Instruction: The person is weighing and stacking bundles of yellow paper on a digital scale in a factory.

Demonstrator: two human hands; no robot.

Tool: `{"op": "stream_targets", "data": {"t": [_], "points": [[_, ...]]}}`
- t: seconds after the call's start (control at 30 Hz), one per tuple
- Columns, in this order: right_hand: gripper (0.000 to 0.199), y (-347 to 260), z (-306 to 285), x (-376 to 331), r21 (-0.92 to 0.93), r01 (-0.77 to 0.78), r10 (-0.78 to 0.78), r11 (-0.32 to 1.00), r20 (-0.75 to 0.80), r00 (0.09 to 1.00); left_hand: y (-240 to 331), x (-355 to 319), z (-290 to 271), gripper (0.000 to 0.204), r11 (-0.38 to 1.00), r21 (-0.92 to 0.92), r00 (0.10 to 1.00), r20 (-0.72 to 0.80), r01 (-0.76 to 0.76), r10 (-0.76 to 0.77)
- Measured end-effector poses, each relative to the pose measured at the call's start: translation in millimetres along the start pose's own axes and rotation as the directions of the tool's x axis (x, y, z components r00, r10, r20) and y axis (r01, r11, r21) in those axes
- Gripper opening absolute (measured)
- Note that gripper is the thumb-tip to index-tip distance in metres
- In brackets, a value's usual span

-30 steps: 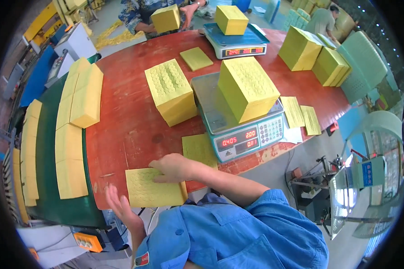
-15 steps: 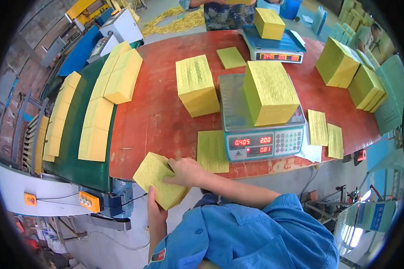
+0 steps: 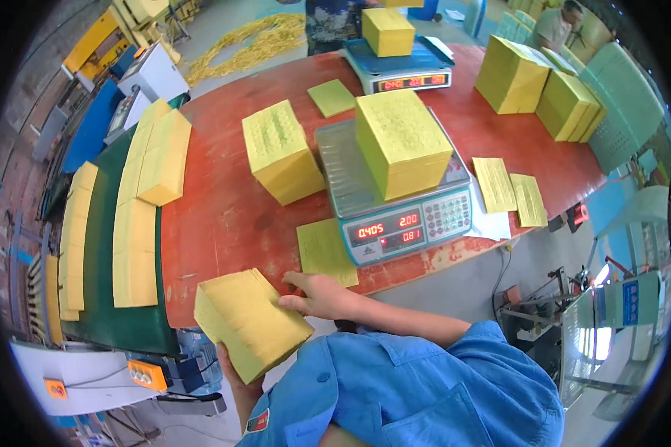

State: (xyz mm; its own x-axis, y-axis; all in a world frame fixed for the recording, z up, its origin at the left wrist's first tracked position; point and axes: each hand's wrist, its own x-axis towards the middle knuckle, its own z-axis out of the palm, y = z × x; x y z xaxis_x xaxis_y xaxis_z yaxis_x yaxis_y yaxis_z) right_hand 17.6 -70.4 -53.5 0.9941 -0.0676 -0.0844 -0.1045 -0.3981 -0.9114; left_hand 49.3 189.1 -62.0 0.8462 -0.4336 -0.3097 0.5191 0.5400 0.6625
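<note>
A thick stack of yellow paper sheets point(image 3: 253, 320) is tilted over the near edge of the red table, its cut side facing up. My left hand point(image 3: 238, 378) grips it from below at its left side, fingers partly hidden beneath. Beside the stack's right edge is my right hand point(image 3: 319, 296), thumb and forefinger apart with nothing between them; its fingertips are at or very near the paper. Just beyond that hand, a flat yellow sheet point(image 3: 324, 249) lies partly under the digital scale point(image 3: 406, 231), which carries another yellow paper stack point(image 3: 402, 141).
On the red table point(image 3: 216, 216) another paper stack point(image 3: 282, 153) stands left of the scale. Rows of yellow stacks point(image 3: 136, 253) line the green conveyor belt point(image 3: 101, 246). Across the table is a second scale point(image 3: 399, 71), with a co-worker point(image 3: 335, 26) behind it. Thin yellow pads point(image 3: 494, 185) lie right.
The held stack has turned so its cut side shows instead of the patterned top. My right hand has come off its top to its right edge. The whole view has shifted.
</note>
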Motion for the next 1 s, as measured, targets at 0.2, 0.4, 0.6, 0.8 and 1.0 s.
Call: {"op": "stream_targets", "data": {"t": [0.2,0.4,0.6,0.8,1.0], "points": [[0.059,-43,-74,-31,0.396,0.2,-0.099,0.896,-0.261,0.96,22,41,120,0.061,0.841,0.437,0.919,0.359,-0.317,0.16],[0.043,-53,-238,-42,0.505,0.15,0.134,0.85,-0.482,0.866,13,117,276,0.059,0.751,0.463,0.737,0.674,-0.471,0.047],[0.028,-4,-335,-12,0.661,0.172,0.244,0.731,-0.488,0.838,-26,170,393,0.068,0.767,0.641,0.771,0.496,-0.016,-0.398],[0.028,29,-347,-3,0.647,0.146,0.201,0.749,-0.431,0.88,-49,182,402,0.079,0.694,0.717,0.861,0.391,-0.065,-0.324],[0.029,32,-347,-5,0.643,0.154,0.195,0.75,-0.438,0.878,-56,176,406,0.083,0.611,0.779,0.89,0.369,-0.14,-0.268]]}}
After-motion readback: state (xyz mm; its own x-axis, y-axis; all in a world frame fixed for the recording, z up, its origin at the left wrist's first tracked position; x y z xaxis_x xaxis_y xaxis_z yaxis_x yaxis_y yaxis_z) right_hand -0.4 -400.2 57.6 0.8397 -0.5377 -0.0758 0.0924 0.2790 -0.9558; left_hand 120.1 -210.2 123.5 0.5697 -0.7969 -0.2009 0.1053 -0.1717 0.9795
